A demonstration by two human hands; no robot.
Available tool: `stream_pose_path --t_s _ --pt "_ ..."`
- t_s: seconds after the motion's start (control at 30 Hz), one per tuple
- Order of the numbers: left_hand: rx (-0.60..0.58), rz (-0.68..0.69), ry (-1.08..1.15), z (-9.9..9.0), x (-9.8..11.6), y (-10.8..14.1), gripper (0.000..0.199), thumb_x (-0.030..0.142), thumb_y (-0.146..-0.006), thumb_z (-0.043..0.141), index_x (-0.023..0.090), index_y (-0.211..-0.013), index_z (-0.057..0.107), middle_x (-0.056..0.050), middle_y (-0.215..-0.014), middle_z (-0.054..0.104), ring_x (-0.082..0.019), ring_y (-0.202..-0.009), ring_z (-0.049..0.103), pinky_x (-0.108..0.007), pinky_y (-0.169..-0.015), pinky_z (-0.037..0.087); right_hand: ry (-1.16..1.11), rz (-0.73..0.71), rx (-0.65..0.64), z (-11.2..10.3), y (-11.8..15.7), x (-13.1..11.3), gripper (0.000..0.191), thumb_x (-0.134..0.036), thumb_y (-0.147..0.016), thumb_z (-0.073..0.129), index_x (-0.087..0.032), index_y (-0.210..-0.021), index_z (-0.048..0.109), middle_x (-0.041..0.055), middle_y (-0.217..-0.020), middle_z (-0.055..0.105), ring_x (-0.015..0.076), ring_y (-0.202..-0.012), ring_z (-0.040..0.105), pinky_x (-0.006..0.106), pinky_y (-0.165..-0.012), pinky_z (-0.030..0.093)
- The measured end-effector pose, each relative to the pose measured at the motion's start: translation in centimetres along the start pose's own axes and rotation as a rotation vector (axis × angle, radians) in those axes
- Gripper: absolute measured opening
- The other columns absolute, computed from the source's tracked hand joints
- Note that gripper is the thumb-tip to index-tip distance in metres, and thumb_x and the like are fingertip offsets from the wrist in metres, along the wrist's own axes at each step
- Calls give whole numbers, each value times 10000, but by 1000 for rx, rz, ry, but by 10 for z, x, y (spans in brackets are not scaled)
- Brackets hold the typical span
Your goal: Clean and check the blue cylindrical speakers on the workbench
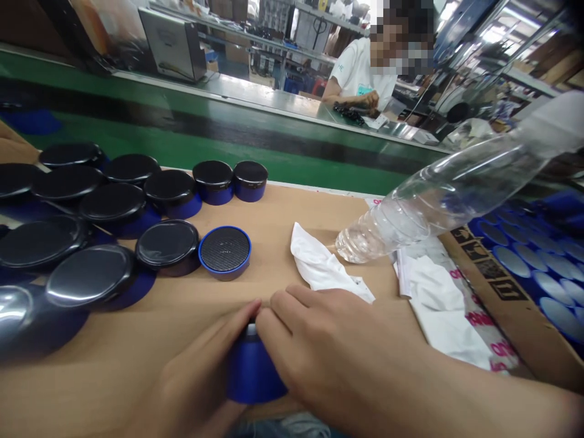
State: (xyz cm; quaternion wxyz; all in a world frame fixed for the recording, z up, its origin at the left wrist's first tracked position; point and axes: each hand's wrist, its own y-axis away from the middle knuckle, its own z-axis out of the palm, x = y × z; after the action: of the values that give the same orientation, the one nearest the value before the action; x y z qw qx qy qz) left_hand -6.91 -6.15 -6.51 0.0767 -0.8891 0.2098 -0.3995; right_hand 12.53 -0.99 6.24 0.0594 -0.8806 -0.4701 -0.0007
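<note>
2 bare hands, no sleeves

The round speakers have glossy black tops and smooth blue sides; one shows a matt, fine mesh grille. The bottle is clear, ribbed plastic. The cloth is white and crumpled. The tabletop looks like matt brown board.

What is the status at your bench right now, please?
Left hand and right hand both closed around one blue speaker at the table edge. White cloth just beyond. Clear bottle overhanging, not touching.
</note>
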Motion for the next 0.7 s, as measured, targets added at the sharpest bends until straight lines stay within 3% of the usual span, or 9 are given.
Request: stream_pose_path --t_s 0.07,0.17,0.23,0.37,0.43,0.5,0.57,0.63,0.7 --pt "-3 66 -36 -3 2 -4 598 323 -940 582 407 -1493 371 66 -1378 716 -153 -1138 747 -162 -982 556 -2 14 39 1 -2 1 139 -46 -764 609 -161 -718 671 33 -613 648 166 -475 543 299 -343 277" --pt "39 -1 12 -5 6 -8 580 295 -911 569 462 -1443 407 155 -1345 719 -82 -1132 739 -75 -989 490 -76 141 208 2 5 9 183 -8 -748 538 -173 -712 611 -8 -627 584 142 -518 537 279 -432 379" --pt "26 -65 62 -5 9 -8 573 278 -885 604 497 -1394 456 205 -1336 709 -42 -1152 720 -31 -1010 437 -130 309 286 3 13 15 182 -49 -825 477 -175 -731 570 -25 -635 542 120 -537 519 261 -494 397" --pt "14 -99 100 -8 9 -5 555 286 -861 624 518 -1348 494 230 -1304 713 -13 -1153 711 -20 -1033 395 -166 531 258 12 30 20 337 -198 -1021 418 -227 -686 402 -69 -558 432 94 -444 436 260 -452 298" --pt "-3 -66 92 -9 6 -4 593 264 -853 613 506 -1375 469 205 -1315 716 -32 -1159 714 -55 -1039 413 -239 543 242 19 35 16 323 -249 -1070 419 -227 -748 445 -66 -611 493 101 -482 496 247 -468 343" --pt "-20 -13 91 -9 2 -4 611 258 -858 609 471 -1407 445 158 -1339 720 -67 -1162 721 -88 -1014 455 -341 498 242 25 37 10 121 -224 -1068 444 -222 -1032 559 -38 -822 643 110 -621 608 231 -559 449" --pt "-34 -3 95 -8 0 -4 595 268 -875 619 453 -1412 439 134 -1350 721 -83 -1161 725 -99 -998 477 -430 392 193 28 36 5 195 -223 -1052 496 -235 -1236 556 0 -1041 698 134 -798 680 250 -688 529" --pt "-56 -40 121 -8 0 -4 577 276 -891 636 475 -1396 441 149 -1351 716 -77 -1172 720 -98 -1006 482 -487 307 122 28 32 2 152 -255 -1040 544 -211 -1161 624 21 -1064 714 169 -886 700 283 -743 554" --pt "-72 -74 170 -8 3 -5 645 243 -868 672 515 -1398 425 169 -1370 697 -77 -1195 707 -105 -1025 489 -535 290 53 26 26 2 143 -231 -1032 537 -184 -1019 671 24 -963 720 181 -852 701 297 -726 549"
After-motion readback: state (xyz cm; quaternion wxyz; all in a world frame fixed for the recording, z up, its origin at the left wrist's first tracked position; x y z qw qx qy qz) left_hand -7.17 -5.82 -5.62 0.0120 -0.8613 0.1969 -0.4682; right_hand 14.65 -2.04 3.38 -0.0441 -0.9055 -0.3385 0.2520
